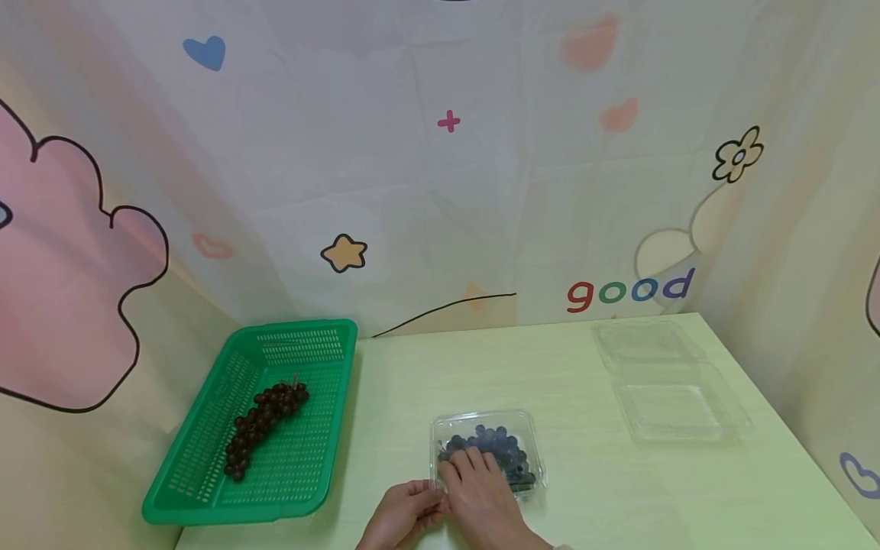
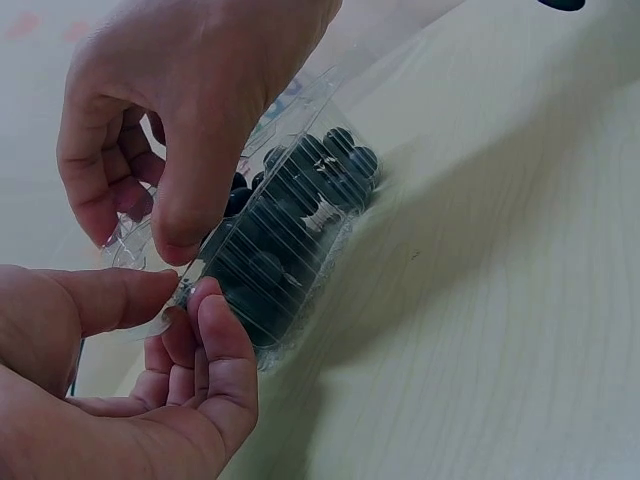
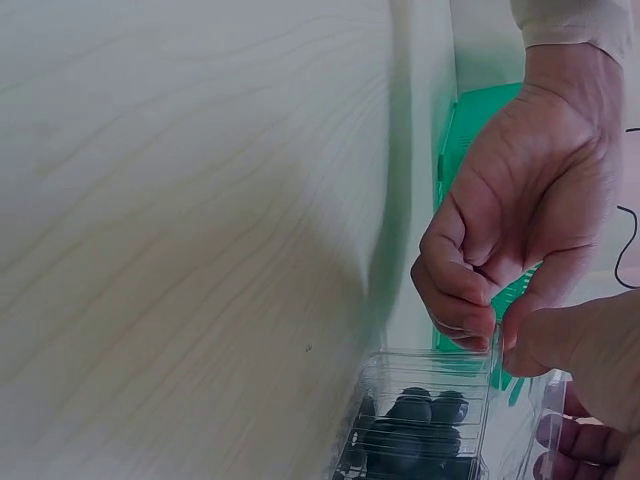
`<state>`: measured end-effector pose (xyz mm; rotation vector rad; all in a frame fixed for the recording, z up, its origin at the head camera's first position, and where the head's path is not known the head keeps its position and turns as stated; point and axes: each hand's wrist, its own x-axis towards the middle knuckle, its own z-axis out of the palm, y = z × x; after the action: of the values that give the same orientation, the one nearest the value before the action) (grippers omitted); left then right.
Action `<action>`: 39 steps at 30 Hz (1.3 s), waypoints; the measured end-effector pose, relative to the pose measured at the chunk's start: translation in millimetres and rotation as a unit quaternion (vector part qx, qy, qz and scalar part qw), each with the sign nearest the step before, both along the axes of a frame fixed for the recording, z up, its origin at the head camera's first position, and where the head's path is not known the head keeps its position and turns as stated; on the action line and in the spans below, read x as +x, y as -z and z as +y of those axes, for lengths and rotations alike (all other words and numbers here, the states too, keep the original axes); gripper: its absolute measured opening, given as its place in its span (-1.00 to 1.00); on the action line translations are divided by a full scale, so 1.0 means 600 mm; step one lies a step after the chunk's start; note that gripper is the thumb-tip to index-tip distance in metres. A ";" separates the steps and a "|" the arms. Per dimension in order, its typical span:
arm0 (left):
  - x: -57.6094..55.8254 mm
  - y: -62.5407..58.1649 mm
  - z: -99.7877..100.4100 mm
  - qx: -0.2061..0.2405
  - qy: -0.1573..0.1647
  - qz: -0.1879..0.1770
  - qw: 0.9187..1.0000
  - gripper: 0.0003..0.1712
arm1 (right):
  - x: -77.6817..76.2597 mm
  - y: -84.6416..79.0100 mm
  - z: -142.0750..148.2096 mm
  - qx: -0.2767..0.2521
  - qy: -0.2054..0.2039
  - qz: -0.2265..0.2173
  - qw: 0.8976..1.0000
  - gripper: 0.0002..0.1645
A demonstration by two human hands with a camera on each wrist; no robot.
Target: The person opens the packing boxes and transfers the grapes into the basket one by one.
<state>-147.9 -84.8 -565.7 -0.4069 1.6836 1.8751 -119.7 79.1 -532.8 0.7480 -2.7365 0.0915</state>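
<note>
A clear plastic clamshell box [image 1: 537, 451] full of dark grapes [image 1: 507, 444] sits at the table's front middle. My left hand [image 1: 406, 510] pinches a near corner of its rim between thumb and fingertips, as the left wrist view shows. My right hand [image 1: 481, 493] reaches over the lid from the near side. In the left wrist view the right hand [image 2: 190, 90] has its thumb at the same corner and its fingers curled at the lid's edge. The right wrist view shows the left hand [image 3: 520, 210] beside the box [image 3: 430, 365], with grapes behind its ribbed wall.
A green plastic basket [image 1: 326, 428] stands at the left, with a bunch of dark red grapes [image 1: 264, 428] in it. Another clear clamshell box [image 1: 670, 382] lies unfolded at the back right of the pale wooden table [image 1: 584, 496]. A printed cloth [image 1: 412, 168] hangs behind.
</note>
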 end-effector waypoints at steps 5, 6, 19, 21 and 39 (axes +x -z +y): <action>0.001 -0.001 0.001 0.004 0.000 0.003 1.000 -0.86 | 0.001 -0.001 0.003 0.004 0.004 -0.001 1.000 -0.64; 0.001 -0.001 0.001 0.003 -0.001 0.004 1.000 -0.86 | 0.001 -0.002 0.003 0.005 0.005 -0.002 1.000 -0.63; 0.000 -0.001 0.001 -0.009 -0.002 0.010 1.000 -0.87 | -0.002 0.006 0.013 -0.004 0.013 0.042 0.999 -0.70; 0.002 -0.003 0.001 -0.007 -0.004 0.014 1.000 -0.88 | -0.002 0.007 0.017 -0.006 0.014 0.047 0.999 -0.72; 0.003 -0.002 0.001 -0.024 -0.001 0.031 0.999 -0.87 | -0.002 0.011 0.054 -0.026 0.051 0.047 0.997 -0.63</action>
<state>-145.8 -84.5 -564.4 -0.3743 1.7726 1.8689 -120.7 111.7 -539.7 0.5819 -2.6658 0.1019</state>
